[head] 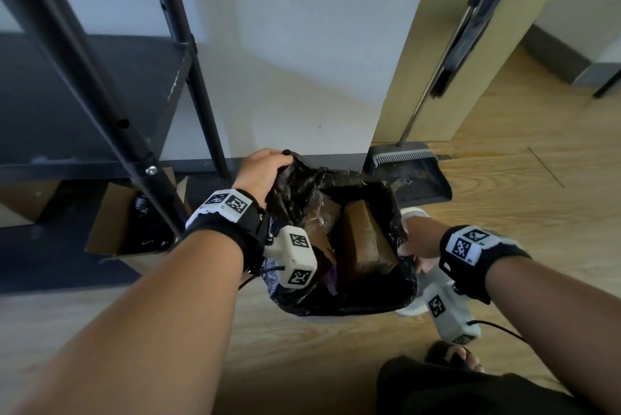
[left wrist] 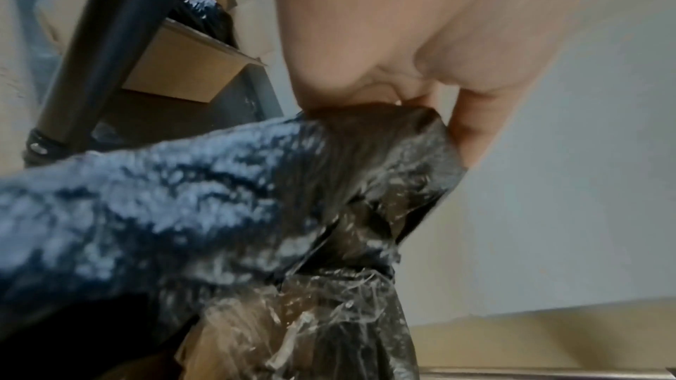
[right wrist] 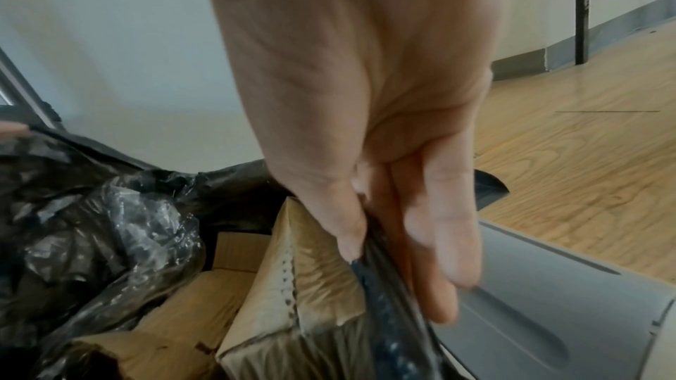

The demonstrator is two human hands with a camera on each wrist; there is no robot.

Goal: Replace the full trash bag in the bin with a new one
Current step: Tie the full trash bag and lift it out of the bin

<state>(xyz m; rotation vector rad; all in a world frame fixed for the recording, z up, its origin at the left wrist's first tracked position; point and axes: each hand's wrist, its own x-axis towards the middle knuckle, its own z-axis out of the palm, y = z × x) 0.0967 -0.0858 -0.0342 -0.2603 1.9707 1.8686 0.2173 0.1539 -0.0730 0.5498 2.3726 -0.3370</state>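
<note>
A black trash bag (head: 353, 297) lines a grey bin (right wrist: 530, 328) on the wooden floor. Inside lie brown cardboard boxes (head: 366, 240) and crumpled clear plastic (head: 316, 209). My left hand (head: 262, 169) grips the bag's far left edge, bunched and lifted above the bin; the left wrist view shows the black film (left wrist: 256, 184) gathered under the curled fingers (left wrist: 472, 132). My right hand (head: 420, 243) pinches the bag's right edge (right wrist: 387, 299) between thumb and fingers (right wrist: 442, 242) at the bin's rim.
A black metal shelf frame (head: 100, 85) stands close on the left, with an open cardboard box (head: 134, 220) holding black rolls under it. A dustpan (head: 413, 176) and a broom handle (head: 447, 55) lean at the wall behind the bin. My sandalled foot (head: 453, 357) is near right.
</note>
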